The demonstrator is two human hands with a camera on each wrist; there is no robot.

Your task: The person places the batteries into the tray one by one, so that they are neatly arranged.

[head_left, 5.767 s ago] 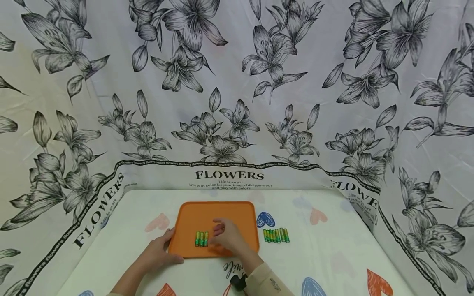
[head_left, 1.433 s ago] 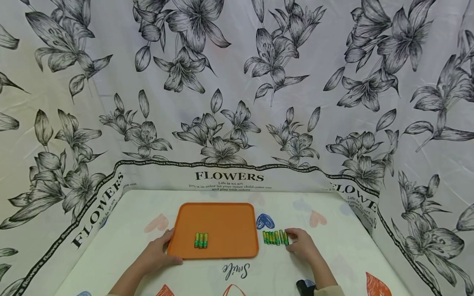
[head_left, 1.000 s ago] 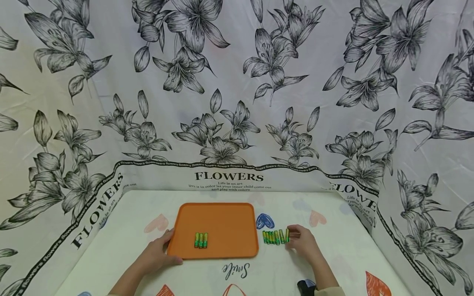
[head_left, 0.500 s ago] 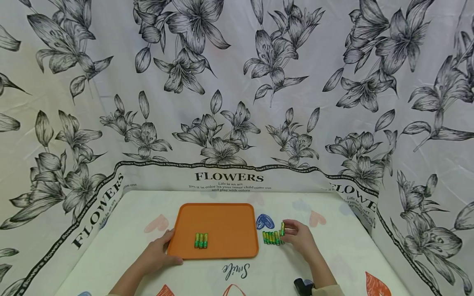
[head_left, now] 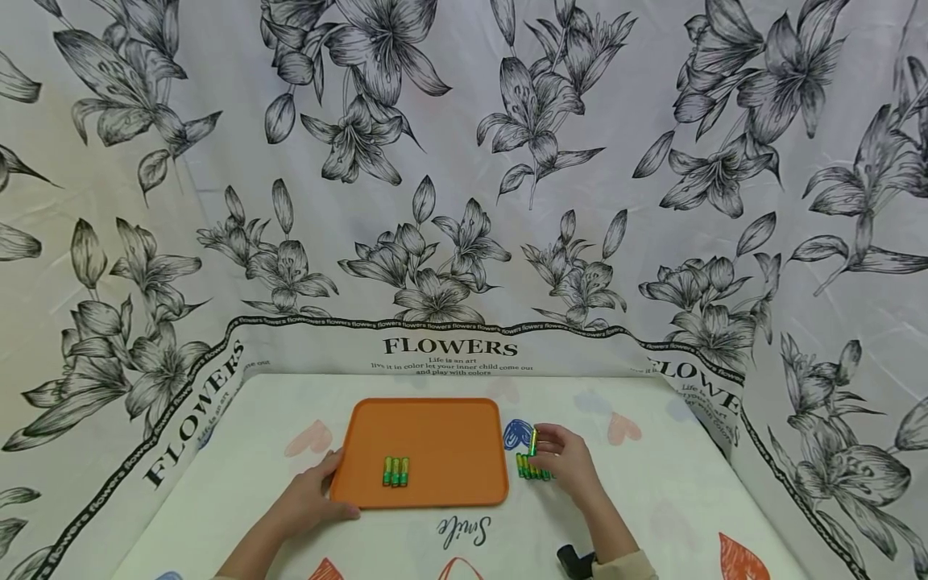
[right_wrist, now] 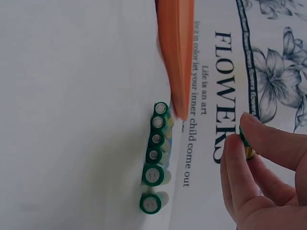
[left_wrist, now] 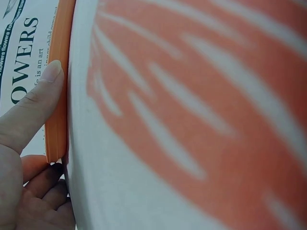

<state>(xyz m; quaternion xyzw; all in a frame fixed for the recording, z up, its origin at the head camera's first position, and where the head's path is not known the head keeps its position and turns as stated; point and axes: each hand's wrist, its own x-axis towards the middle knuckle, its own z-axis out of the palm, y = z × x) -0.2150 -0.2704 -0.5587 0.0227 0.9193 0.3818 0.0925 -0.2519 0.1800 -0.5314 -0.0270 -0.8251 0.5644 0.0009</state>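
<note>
In the head view, an orange tray (head_left: 464,451) lies on the table with three green-and-yellow batteries (head_left: 395,472) side by side at its left part. My left hand (head_left: 312,495) holds the tray's near left corner; in the left wrist view the thumb (left_wrist: 48,79) lies along the orange rim and the other fingers curl at the corner. Between thumb and fingers, my right hand (head_left: 569,461) pinches one battery (head_left: 533,441), raised over the row right of the tray. The right wrist view shows that row of batteries (right_wrist: 154,175), ends facing me, apart from the hand.
A white cloth with printed hearts (head_left: 623,428) and the word Smile covers the table. Flower-printed curtains (head_left: 435,242) enclose it at the back and sides. A black device (head_left: 576,561) sits at my right wrist.
Over the last second my right hand has picked up the rightmost battery from the row and carried it left, over the others. The left hand and tray stay put.
</note>
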